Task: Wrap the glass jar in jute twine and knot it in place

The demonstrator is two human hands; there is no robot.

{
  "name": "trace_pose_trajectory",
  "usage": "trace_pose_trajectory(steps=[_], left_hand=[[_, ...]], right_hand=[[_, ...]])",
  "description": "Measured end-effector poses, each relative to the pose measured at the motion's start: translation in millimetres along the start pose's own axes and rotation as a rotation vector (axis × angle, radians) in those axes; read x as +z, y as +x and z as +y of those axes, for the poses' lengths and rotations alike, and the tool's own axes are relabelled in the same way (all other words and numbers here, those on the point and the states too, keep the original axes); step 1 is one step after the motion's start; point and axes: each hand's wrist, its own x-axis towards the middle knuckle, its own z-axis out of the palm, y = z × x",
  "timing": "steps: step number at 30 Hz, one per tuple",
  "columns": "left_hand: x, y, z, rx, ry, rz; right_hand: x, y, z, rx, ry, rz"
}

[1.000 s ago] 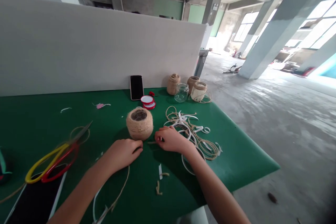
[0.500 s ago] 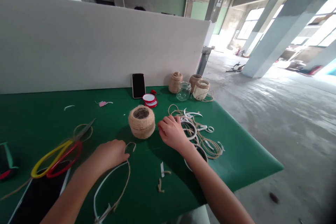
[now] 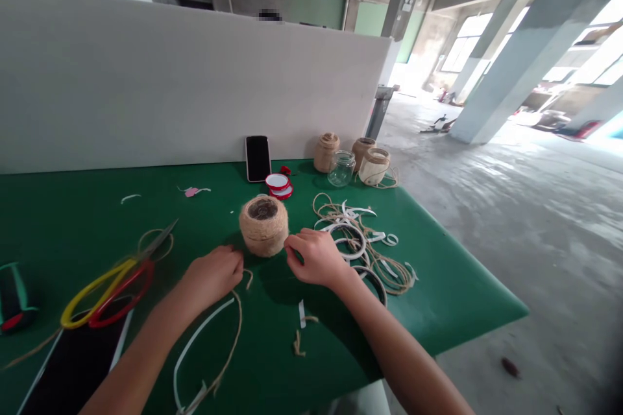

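Observation:
A ball of brown twine (image 3: 263, 233) with a hollow middle stands on the green table. My left hand (image 3: 214, 273) is closed just left of it and a little nearer to me; its fingertips are turned away, so what they hold, if anything, is hidden. A loose length of twine (image 3: 238, 324) runs up to that hand, and a short twine end shows beyond its knuckles. At the ball's lower right side is my right hand (image 3: 314, 258), its thumb and fingers pinched together. Whether a thin strand lies in the pinch cannot be made out.
Yellow-and-red scissors (image 3: 119, 288) lie at left over a dark flat object (image 3: 80, 363). On the right are tape rolls (image 3: 350, 243) and tangled twine (image 3: 394, 279). Behind stand a phone (image 3: 257, 159), red-rimmed lids (image 3: 278, 183), a glass jar (image 3: 341, 170) and twine-wrapped jars (image 3: 326, 153).
My left hand has moved slightly up and right, toward the twine ball. My right hand has shifted left and down, away from the tape rolls, to the ball's side.

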Motion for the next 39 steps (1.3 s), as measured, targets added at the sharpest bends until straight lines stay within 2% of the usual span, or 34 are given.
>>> trace_pose_trajectory(steps=[3,8,12,15,19,21,23,29,32,39], left_hand=[[-8.0,-7.5,8.6,0.055,-0.189,-0.022],[-18.4,-14.4,24.2,0.151,-0.441,0.051],[-21.2,-15.9,27.5,0.162,-0.536,0.108],[-24.2,-18.9,28.6,0.149,-0.591,0.103],[-29.5,-22.9,31.2,0.140,-0.617,0.091],[-28.9,-22.2,32.4,0.116,-0.577,0.115],[-24.3,-19.1,33.6,0.099,-0.503,0.176],[1.5,-6.6,38.6,0.134,-0.273,0.445],[8.6,-4.0,40.7,0.135,-0.218,0.549],[13.3,-2.7,41.6,0.084,-0.060,0.675]], right_hand=[[-2.2,0.8,-9.8,-0.022,0.183,-0.089],[-4.3,3.1,-24.4,0.027,0.359,-0.180],[-6.2,4.0,-22.7,0.093,0.578,-0.194],[-6.1,4.4,-18.4,0.118,0.780,-0.169],[-9.4,5.2,-11.4,0.126,0.968,-0.232],[-12.5,5.9,-6.2,0.130,0.891,-0.224],[-14.3,6.9,-0.1,0.133,0.731,-0.146],[-4.3,12.1,13.5,0.073,0.385,0.100],[4.3,15.9,15.9,0.062,0.325,0.120],[13.3,23.7,18.4,0.072,0.342,0.159]])
